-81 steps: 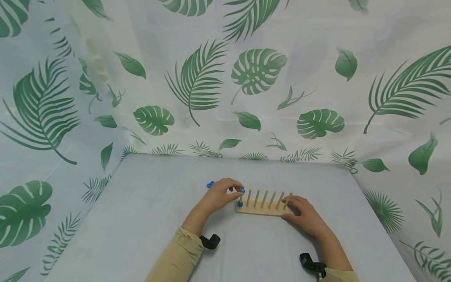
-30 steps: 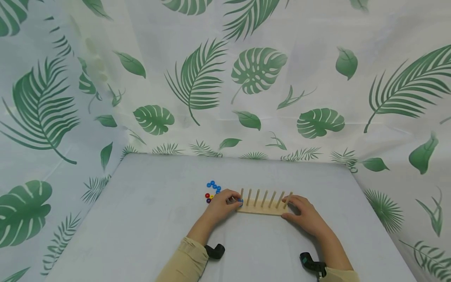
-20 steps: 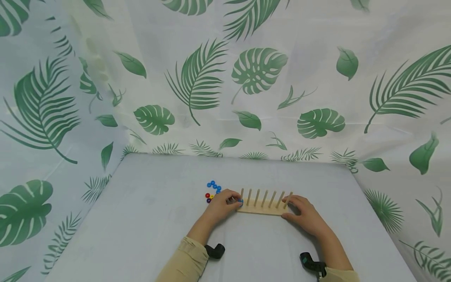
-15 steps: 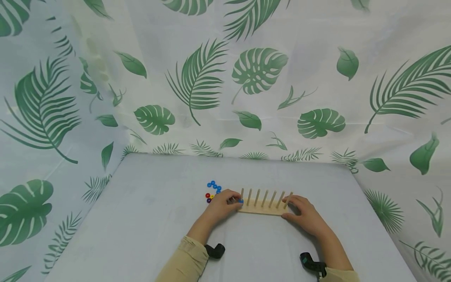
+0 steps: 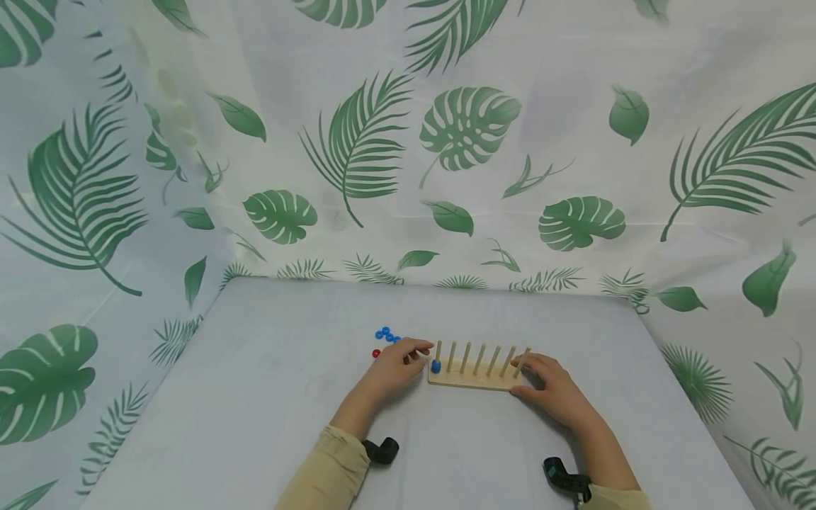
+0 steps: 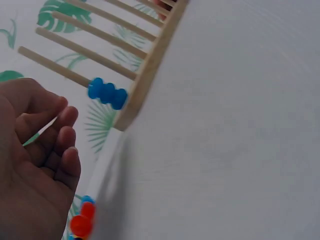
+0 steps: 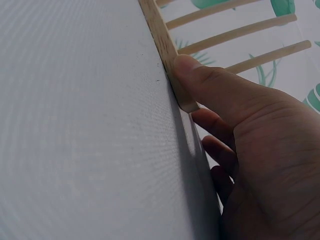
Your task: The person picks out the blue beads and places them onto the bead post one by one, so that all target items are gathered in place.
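Note:
A wooden peg board (image 5: 478, 380) with a row of upright pegs stands on the table. Blue beads (image 6: 107, 93) are stacked at the foot of its leftmost peg, against the base. Just left of that peg is my left hand (image 5: 393, 368), apart from the beads, its fingers loosely bent with nothing between them in the left wrist view. My right hand (image 5: 553, 388) holds the board's right end; in the right wrist view the thumb (image 7: 187, 67) presses on the base's edge, with the other fingers partly hidden behind it.
Loose blue beads (image 5: 385, 334) and a red bead (image 5: 376, 353) lie on the table beyond my left hand, which partly covers the group. A white cloth (image 5: 472, 134) with green leaves hangs behind the table. Each wrist bears a black camera mount.
My left hand brought a blue bead down the leftmost peg, then let go and drew back slightly left, uncovering the stacked beads. My right hand has stayed on the board's right end.

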The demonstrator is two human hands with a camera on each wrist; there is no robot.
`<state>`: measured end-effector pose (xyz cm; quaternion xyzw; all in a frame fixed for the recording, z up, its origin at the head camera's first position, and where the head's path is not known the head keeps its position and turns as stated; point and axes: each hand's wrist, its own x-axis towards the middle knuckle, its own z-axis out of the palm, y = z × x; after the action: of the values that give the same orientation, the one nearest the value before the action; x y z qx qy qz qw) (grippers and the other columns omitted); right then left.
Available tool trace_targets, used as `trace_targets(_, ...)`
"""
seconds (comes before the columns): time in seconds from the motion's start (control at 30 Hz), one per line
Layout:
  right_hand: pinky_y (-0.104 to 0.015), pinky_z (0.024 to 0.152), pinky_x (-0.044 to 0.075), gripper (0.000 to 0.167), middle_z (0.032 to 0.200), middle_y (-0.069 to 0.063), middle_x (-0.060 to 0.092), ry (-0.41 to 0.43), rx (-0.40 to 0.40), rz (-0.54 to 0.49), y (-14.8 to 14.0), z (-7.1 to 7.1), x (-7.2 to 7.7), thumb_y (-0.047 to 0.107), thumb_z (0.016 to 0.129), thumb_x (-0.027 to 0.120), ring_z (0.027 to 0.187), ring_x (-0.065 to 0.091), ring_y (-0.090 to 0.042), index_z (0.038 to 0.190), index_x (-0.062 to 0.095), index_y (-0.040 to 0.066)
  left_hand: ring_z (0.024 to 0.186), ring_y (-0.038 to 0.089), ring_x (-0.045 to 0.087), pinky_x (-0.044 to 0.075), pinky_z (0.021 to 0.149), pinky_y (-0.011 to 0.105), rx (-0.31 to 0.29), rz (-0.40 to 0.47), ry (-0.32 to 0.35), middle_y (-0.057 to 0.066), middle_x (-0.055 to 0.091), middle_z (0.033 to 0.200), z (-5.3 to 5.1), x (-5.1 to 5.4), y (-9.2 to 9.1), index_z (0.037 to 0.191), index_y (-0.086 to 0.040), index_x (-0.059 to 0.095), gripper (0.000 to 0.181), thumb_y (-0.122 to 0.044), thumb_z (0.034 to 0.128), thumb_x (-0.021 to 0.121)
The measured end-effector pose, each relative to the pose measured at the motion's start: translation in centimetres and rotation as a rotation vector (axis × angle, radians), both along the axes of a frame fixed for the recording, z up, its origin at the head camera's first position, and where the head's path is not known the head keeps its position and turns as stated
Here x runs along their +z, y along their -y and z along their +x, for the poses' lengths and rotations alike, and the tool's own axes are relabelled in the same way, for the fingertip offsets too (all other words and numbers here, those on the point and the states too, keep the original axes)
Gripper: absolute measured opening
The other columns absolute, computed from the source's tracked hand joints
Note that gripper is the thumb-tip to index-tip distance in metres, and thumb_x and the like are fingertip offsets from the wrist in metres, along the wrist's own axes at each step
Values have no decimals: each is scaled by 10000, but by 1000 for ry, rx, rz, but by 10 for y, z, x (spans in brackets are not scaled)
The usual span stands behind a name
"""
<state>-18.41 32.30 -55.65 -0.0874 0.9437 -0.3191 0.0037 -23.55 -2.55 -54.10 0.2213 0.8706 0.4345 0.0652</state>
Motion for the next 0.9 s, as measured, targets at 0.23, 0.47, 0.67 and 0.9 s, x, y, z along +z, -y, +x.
trace_targets(0.23,-673,1090,268,562,1448,-198,477,3,-7,-4,-1,-1,-1,475,823,758,1380,359,-452,1279,609,183,937,126,573,493,820,308,110,63,-8,-45,663,1098,-17,18,25,1177,-231,676,209,-287,996,589)
trace_targets(0.47,-676,1081,275,569,1437,-201,485,-12,2,0,-3,-2,-3,455,820,766,1367,369,-459,1288,605,173,874,168,537,470,752,316,190,-122,40,-2,588,960,-44,8,62,933,-172,604,217,-372,925,688)
trace_targets(0.67,-672,1090,272,573,1440,-200,484,-7,3,-4,-2,-1,-2,440,817,773,1372,369,-456,1292,603,167,766,181,509,420,656,301,176,-237,81,28,553,827,-55,-2,72,865,-134,562,351,-439,869,736)
trace_targets(0.9,-675,1082,272,558,1420,-207,501,-31,16,-12,-1,-2,-1,439,827,765,1359,381,-460,1282,612,155,686,186,503,385,594,289,216,-385,53,17,550,748,-57,0,62,804,-127,560,469,-550,794,764)
